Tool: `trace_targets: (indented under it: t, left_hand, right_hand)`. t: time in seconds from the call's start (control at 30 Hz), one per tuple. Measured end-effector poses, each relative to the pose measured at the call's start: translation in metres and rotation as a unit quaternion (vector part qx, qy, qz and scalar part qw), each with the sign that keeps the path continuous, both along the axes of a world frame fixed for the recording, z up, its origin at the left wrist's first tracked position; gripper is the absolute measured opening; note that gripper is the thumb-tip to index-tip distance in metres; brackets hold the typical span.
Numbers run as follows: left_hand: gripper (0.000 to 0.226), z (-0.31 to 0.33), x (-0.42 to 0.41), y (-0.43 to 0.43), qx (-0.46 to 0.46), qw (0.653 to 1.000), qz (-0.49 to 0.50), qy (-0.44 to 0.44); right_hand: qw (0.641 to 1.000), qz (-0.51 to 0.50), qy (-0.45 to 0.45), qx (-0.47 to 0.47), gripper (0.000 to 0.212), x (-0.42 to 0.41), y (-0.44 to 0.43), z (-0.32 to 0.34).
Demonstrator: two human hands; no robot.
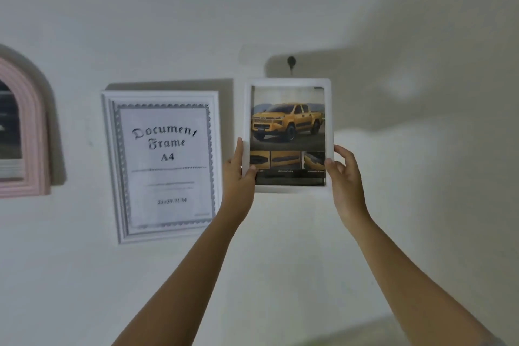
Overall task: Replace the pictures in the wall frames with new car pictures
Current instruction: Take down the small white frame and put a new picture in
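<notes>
Our left hand (238, 174) and right hand (344, 177) grip the frame (289, 82) holding the car picture (286, 123); the hook (291, 60) sits at its twelve o'clock.

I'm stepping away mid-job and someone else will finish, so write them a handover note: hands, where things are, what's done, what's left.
Left hand: grips the lower left edge of the white frame.
Right hand: grips its lower right edge.
The white frame holds the yellow pickup picture and is held against the wall just under the hook. Whether it has caught the hook cannot be told.
Done: this frame has its car picture.
Left: seat it on the hook and let go. Then swap the "Document Frame A4" sheet in the silver-edged frame hanging to its left.
</notes>
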State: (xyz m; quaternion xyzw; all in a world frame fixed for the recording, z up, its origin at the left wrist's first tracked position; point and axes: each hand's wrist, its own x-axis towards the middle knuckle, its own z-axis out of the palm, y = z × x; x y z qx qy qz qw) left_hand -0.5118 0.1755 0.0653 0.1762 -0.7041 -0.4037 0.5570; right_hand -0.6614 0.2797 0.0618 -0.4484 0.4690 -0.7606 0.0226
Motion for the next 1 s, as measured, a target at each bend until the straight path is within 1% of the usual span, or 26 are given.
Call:
trace_targets:
  t: [0.1,0.17,0.23,0.3,0.37,0.47,0.53,0.6,0.63,0.77,0.87,1.0]
  left_hand:
    - [0.056,-0.044,0.043,0.015,0.026,0.999,0.020,-0.023]
    - [0.056,-0.075,0.076,0.028,0.051,0.997,0.037,-0.039]
    - [0.058,-0.107,0.114,0.035,0.070,0.992,0.067,-0.077]
    - [0.060,-0.137,0.150,0.040,0.070,0.986,0.100,-0.110]
    - [0.058,-0.157,0.184,0.052,0.057,0.983,0.120,-0.124]
    - [0.054,-0.174,0.225,0.071,0.061,0.985,0.100,-0.130]
    - [0.065,-0.186,0.247,0.080,0.096,0.983,0.065,-0.141]
    - [0.077,-0.205,0.270,0.090,0.144,0.975,0.071,-0.152]
    - [0.077,-0.217,0.282,0.097,0.164,0.971,0.082,-0.153]
    - [0.072,-0.254,0.314,0.119,0.195,0.959,0.134,-0.157]
    - [0.070,-0.273,0.329,0.126,0.206,0.953,0.145,-0.170]
    - [0.067,-0.287,0.346,0.128,0.206,0.951,0.150,-0.173]
  right_hand:
    - [0.998,0.049,-0.037,-0.018,0.033,0.044,0.017,-0.041]
    - [0.997,0.050,-0.050,-0.014,0.036,0.075,0.023,-0.075]
    - [0.998,0.039,-0.054,0.004,0.041,0.114,0.029,-0.109]
    - [0.998,0.019,-0.056,0.016,0.039,0.156,0.035,-0.143]
    - [0.999,-0.009,-0.023,0.033,0.038,0.200,0.042,-0.174]
    - [0.992,-0.046,0.098,0.068,0.038,0.259,0.051,-0.223]
    - [0.977,-0.054,0.181,0.096,0.040,0.292,0.058,-0.253]
    - [0.961,-0.056,0.242,0.117,0.043,0.323,0.066,-0.278]
    - [0.955,-0.057,0.262,0.127,0.044,0.337,0.072,-0.289]
    - [0.936,-0.043,0.307,0.168,0.052,0.377,0.088,-0.321]
    - [0.929,-0.035,0.316,0.190,0.046,0.399,0.096,-0.337]
    - [0.928,-0.011,0.312,0.203,0.042,0.418,0.101,-0.351]
